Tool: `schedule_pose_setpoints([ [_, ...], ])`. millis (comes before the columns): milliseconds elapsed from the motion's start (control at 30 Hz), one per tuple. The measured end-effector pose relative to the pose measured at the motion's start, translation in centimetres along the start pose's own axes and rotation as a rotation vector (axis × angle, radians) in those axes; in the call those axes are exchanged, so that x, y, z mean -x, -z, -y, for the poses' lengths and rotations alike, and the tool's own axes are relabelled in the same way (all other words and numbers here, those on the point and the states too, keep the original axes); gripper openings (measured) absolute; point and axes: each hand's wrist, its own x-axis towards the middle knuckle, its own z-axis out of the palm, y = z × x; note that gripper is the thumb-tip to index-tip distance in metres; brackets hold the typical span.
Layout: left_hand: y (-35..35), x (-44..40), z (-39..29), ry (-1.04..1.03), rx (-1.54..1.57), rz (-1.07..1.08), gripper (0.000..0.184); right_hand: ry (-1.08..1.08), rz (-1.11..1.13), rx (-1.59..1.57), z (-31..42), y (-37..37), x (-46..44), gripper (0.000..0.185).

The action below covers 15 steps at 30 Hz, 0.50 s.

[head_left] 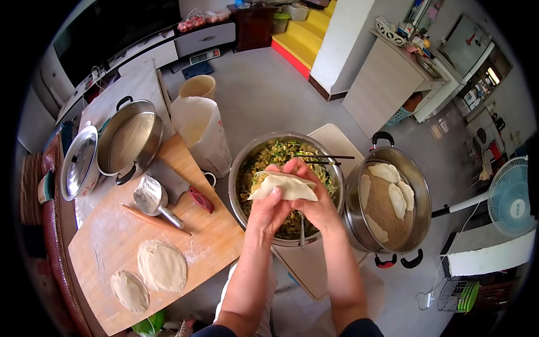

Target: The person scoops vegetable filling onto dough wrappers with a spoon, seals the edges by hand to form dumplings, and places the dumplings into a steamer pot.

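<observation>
Both of my hands hold a large folded dumpling point(286, 188) above a steel bowl point(233, 194) of chopped green and yellow filling point(281, 150). My left hand point(265, 210) grips its left end, thumb pressed against the dough. Around the right end and the far side curl the fingers of my right hand point(315, 203). Some filling shows along the upper left edge of the dough. Chopsticks point(331, 158) lie across the bowl's right rim, and a spoon handle point(302, 233) sticks out at the near rim. To the right, a two-handled steel pot point(425, 208) contains several shaped dumplings point(397, 201).
On the wooden board point(210, 241) lie flattened dough pieces point(161, 265), a rolling pin point(154, 219), a floury scoop point(150, 195) and a cleaver with a red handle point(200, 199). Behind are a steel pan point(129, 137) and a white bag point(196, 126). A fan point(510, 202) stands far right.
</observation>
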Motion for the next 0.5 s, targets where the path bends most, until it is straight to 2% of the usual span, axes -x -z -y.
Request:
schedule_pose_setpoints([
  [100,-0.1,0.0,-0.3,-0.03,0.014,-0.048,0.051,0.02,-0.038,0.253,1.2,0.5,0.8,0.1],
  [200,0.0,-0.1,-0.4,-0.051,0.046,-0.049,0.051,-0.071,-0.142,0.382,1.4,1.4,1.9,0.092],
  [233,0.1,-0.1,-0.3,-0.061,0.052,-0.049,0.05,-0.024,-0.21,0.26,1.4,1.2,2.4,0.068],
  [367,0.1,0.0,-0.3,-0.058,0.074,-0.063,0.049,0.096,-0.371,0.219,0.9,0.3,3.3,0.034],
  [500,0.1,0.1,-0.4,-0.048,0.082,-0.058,0.047,0.183,-0.372,0.188,0.5,-0.2,3.0,0.032],
])
